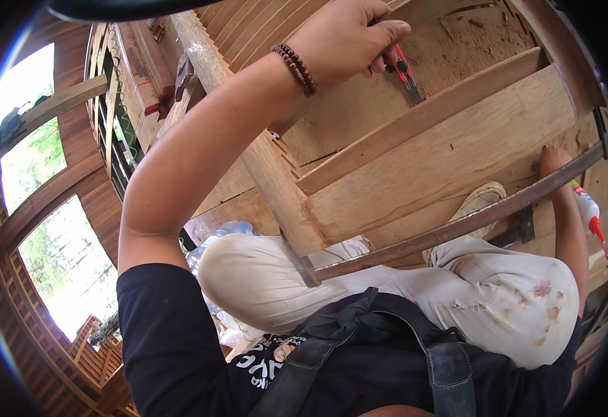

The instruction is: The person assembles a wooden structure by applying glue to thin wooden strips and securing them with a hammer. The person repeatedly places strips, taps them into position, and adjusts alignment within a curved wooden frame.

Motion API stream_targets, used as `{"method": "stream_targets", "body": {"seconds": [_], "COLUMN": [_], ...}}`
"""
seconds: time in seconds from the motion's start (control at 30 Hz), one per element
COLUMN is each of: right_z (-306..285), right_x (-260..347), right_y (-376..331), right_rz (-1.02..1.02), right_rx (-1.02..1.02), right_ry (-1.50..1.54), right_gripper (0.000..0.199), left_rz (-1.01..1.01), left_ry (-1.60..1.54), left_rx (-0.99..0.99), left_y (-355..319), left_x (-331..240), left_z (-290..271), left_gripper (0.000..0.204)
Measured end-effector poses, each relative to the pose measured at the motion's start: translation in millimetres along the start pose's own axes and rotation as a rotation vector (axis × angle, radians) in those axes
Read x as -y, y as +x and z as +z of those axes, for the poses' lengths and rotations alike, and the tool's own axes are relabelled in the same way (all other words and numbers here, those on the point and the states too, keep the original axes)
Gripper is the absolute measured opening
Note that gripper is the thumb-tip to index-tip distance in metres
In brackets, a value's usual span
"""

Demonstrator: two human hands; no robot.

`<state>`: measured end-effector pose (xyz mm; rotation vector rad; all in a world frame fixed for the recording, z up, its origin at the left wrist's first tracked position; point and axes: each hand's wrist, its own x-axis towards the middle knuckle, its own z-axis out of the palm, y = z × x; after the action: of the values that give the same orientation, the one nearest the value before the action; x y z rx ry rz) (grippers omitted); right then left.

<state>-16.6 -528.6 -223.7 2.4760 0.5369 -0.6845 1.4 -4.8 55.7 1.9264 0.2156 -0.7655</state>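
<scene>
My left hand reaches over the far part of a slatted wooden frame, its fingers curled and the thumb bent. What lies in its grip is hidden behind the fingers. Just beyond the fingertips shows a red-and-black hand tool; I cannot tell whether the hand touches it. My right hand is low at the right end of a wide plank in the frame, its fingers drawn in and partly hidden. In front of that forearm passes a long rusty metal bar clamp, spanning the frame's near side.
White glue bottle with a red nozzle lies right of my right forearm. Wood shavings and dust cover the board at the far right. My bent legs in pale trousers sit close to the clamp. Timber pieces stand at the left.
</scene>
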Motion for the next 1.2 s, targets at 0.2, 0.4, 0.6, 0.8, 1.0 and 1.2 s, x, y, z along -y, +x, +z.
{"method": "stream_targets", "body": {"seconds": [0.2, 0.4, 0.6, 0.8, 1.0, 1.2], "right_z": [1, 10, 13, 27, 21, 27], "right_x": [-3, -9, -3, -9, -5, -9], "right_y": [-2, 3, 11, 11, 14, 12], "right_rz": [0.016, 0.053, 0.055, 0.062, 0.047, 0.057], "right_rx": [0.026, 0.043, -0.021, 0.008, -0.009, 0.015], "right_ry": [-0.037, -0.021, 0.062, 0.032, 0.027, 0.021], "right_gripper": [0.020, 0.020, 0.020, 0.019, 0.019, 0.019], "left_rz": [0.007, 0.326, 0.380, 0.285, 0.261, 0.240], "left_ry": [-0.127, 0.104, -0.054, 0.046, -0.034, 0.033], "left_rx": [0.103, -0.106, -0.078, -0.072, -0.055, -0.033], "left_y": [-26, -29, -30, -10, -3, 3], "left_x": [-30, -29, -16, -18, -4, -4], "left_z": [-12, -7, -6, -10, -12, -9], "left_gripper": [0.032, 0.024, 0.027, 0.040, 0.039, 0.036]}}
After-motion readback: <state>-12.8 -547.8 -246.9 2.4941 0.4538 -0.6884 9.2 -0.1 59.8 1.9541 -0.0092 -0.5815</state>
